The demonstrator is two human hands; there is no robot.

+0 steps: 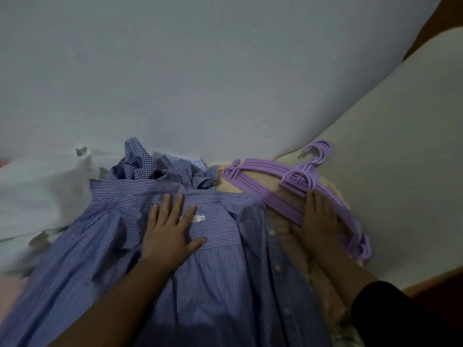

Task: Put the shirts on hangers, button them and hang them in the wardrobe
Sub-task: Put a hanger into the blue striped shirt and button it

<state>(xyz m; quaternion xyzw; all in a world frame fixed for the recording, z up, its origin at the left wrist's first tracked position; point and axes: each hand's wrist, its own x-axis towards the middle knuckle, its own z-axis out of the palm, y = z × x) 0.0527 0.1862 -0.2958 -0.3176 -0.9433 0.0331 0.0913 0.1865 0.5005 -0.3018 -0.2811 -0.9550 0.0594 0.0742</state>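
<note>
My left hand (172, 231) lies flat on the striped shirt (205, 284), its fingers (175, 201) straight and spread apart, pressing the cloth just below the collar. The thumb points right, toward a small white label (199, 218) sewn inside the neck; I cannot read any writing on it. My right hand (319, 221) rests on the stack of purple hangers (283, 204), fingers laid close together over the near bars; whether they curl under a bar I cannot tell.

The striped shirt is blue with fine white lines. It lies open, inside up, on the bed, collar (135, 187) away from me and body running toward me, with white buttons (276, 267) down its right edge. Beyond the collar sits a crumpled checked shirt (160, 166) in blue and white, touching the striped one. To the left lies a white shirt (37, 196), bunched and loose.

The hangers lie just beside the striped shirt on a peach blanket (283, 231), hooks (318, 151) pointing toward the far right. A pale blue wall (200, 71) rises behind everything, and a cream panel (400, 171) stands to the right. A black sleeve (390, 316) covers my right arm.
</note>
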